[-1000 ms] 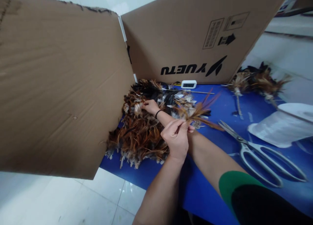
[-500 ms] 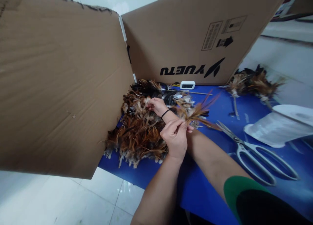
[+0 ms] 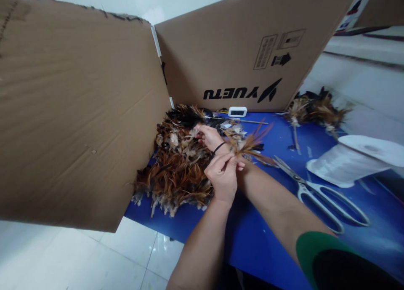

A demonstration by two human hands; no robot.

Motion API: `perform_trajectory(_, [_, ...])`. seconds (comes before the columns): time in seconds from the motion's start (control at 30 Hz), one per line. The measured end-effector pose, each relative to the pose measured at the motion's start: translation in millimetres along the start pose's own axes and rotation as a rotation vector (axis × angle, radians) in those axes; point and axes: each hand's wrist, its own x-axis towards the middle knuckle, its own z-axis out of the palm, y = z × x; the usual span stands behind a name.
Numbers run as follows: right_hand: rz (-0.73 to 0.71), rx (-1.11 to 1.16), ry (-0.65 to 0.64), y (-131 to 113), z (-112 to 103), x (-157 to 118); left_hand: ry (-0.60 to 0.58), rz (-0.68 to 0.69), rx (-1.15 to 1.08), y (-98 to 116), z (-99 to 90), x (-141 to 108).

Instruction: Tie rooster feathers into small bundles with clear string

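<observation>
My left hand (image 3: 222,176) pinches the base of a small bunch of brown feathers (image 3: 249,145), which fans out to the right above my right wrist. Crossing beyond it, my right hand (image 3: 208,136), with a black band at the wrist, has its fingers closed on a pale-based feather (image 3: 194,133) at the top of the feather pile. The pile of loose feathers (image 3: 176,174) is reddish brown in front, with darker ones behind. Parts of the right fingertips are hidden. A pair of scissors (image 3: 299,180) lies partly opened right of my forearm.
Cardboard panels (image 3: 78,113) stand left and behind the pile. On the blue table (image 3: 252,239) are a spool of clear ribbon or film (image 3: 350,163), a small white device (image 3: 237,112) and a thin stick (image 3: 252,121). Feather bunches on sticks (image 3: 315,109) lie at the back right.
My right hand has drawn slightly back toward me and right, with a pale feather now showing at its fingertips. My left hand keeps its bunch. The whole view has shifted a little.
</observation>
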Motion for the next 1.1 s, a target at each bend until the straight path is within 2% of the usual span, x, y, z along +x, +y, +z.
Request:
perform_trajectory(0.13, [-0.03, -0.024, 0.007, -14, -13, -5, 0.015, -0.053, -0.058, -3, 0.7, 1])
perform_trajectory(0.33, [-0.1, -0.065, 0.054, -43, -35, -27, 0.085, -0.269, -0.197, -15, 1.3, 7])
perform_trajectory(0.47, [-0.133, -0.027, 0.098, -54, -53, -57, 0.14, -0.372, -0.266, -19, 1.4, 13])
perform_trajectory(0.6, [-0.181, -0.07, 0.152, -62, -67, -97, 0.134, -0.419, -0.302, -23, 0.8, 15])
perform_trajectory(0.73, [-0.277, -0.125, 0.219, -67, -77, -131, 0.045, -0.471, -0.297, -28, 0.0, 13])
perform_trajectory(0.83, [-0.326, -0.149, 0.271, -69, -84, -151, -0.08, -0.531, -0.297, -30, 0.8, 10])
perform_trajectory(0.97, [-0.39, -0.191, 0.347, -69, -96, -173, -0.233, -0.557, -0.291, -31, 4.8, 4])
perform_trajectory(1.1, [-0.4, -0.258, 0.404, -62, -104, -188, -0.305, -0.553, -0.243, -32, 8.9, -3])
